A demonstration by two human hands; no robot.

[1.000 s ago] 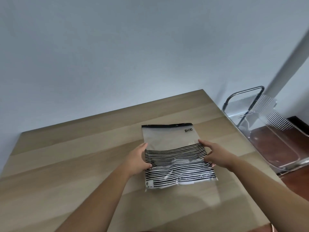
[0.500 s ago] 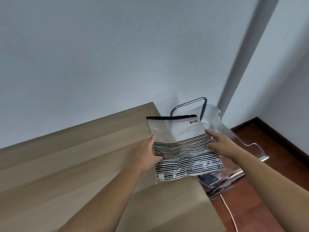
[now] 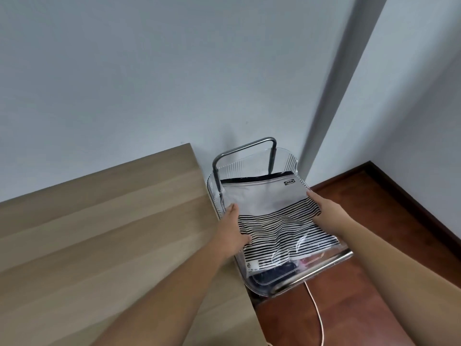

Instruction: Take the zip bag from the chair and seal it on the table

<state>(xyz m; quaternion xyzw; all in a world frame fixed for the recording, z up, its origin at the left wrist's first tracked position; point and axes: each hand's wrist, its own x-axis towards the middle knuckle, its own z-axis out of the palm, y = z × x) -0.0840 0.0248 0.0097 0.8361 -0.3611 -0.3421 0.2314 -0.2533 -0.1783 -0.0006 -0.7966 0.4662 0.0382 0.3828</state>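
The zip bag [image 3: 272, 211] is translucent with black stripes on its lower half and a dark zip strip along its top edge. It is over the seat of the clear plastic chair [image 3: 264, 285], which stands to the right of the wooden table [image 3: 112, 233]. My left hand [image 3: 230, 233] grips the bag's left edge. My right hand [image 3: 326, 211] grips its right edge. Whether the bag rests on the seat or hangs just above it, I cannot tell.
The chair has a chrome tube frame [image 3: 249, 146] and stands against a pale wall by a corner. Dark things show through the seat from below. A thin light cable [image 3: 316, 310] runs over the red-brown wooden floor [image 3: 374, 295].
The bag was lying on the table with both hands at its sides. Both hands have carried it right, off the table edge and over the chair seat. The view swung right too.
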